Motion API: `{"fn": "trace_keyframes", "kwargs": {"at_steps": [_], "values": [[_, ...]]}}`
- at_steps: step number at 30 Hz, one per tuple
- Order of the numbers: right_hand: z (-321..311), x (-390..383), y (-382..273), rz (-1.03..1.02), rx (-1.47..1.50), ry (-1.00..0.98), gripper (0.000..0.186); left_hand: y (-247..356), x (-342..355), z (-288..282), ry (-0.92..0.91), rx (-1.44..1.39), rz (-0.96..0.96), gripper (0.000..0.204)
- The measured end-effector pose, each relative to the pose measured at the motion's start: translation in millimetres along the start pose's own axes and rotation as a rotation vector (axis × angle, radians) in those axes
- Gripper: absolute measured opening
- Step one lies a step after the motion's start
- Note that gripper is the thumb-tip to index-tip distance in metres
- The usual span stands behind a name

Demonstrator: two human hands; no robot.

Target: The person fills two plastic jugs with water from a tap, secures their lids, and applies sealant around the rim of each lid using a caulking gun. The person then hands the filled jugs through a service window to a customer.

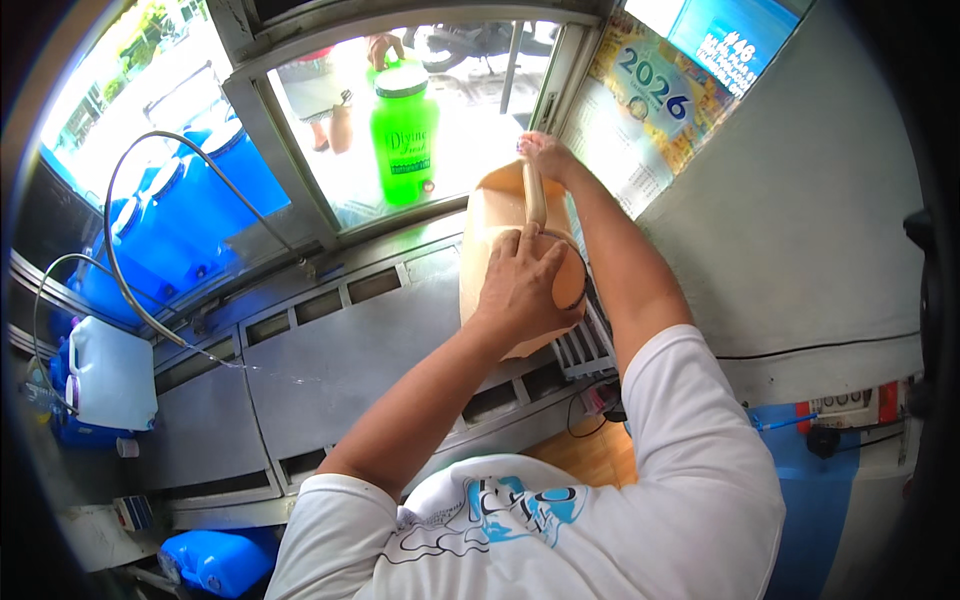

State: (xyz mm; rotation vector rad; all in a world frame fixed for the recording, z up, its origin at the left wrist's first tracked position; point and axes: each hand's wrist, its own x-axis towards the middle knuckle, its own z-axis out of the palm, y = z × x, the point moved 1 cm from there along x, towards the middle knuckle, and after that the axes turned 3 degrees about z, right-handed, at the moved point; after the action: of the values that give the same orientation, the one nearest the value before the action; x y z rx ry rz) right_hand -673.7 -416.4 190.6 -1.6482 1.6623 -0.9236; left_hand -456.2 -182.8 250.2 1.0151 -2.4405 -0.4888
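A peach-coloured plastic water container point(478, 240) with a moulded handle point(535, 198) stands on the metal counter in front of me. My left hand point(525, 278) is over the near end of it, fingers bent across a round, dark-rimmed lid point(570, 275). Beyond it, my right hand point(546, 156) is closed at the far end of the handle; its fingertips are partly hidden. Through the window opening, another person's hand point(384, 50) grips the top of a bright green water jug point(403, 135) with a white lid.
Water runs from a curved hose point(125, 290) at the left onto the metal counter point(330, 350), which has slots along its edges. Blue containers point(180, 215) line the left window. A whitish jug point(110, 375) stands at far left, and a blue jug point(222, 562) lies below the counter.
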Motion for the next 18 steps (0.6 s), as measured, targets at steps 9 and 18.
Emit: {"fn": "trace_keyframes", "kwargs": {"at_steps": [9,18], "values": [[0,-19,-21,0.097,0.152,0.049,0.032,2,5,4,0.097,0.011,0.045,0.075],[-4,22,1,0.119,-0.02,0.161,0.029,-14,39,2,0.038,0.024,0.037,0.076]]}}
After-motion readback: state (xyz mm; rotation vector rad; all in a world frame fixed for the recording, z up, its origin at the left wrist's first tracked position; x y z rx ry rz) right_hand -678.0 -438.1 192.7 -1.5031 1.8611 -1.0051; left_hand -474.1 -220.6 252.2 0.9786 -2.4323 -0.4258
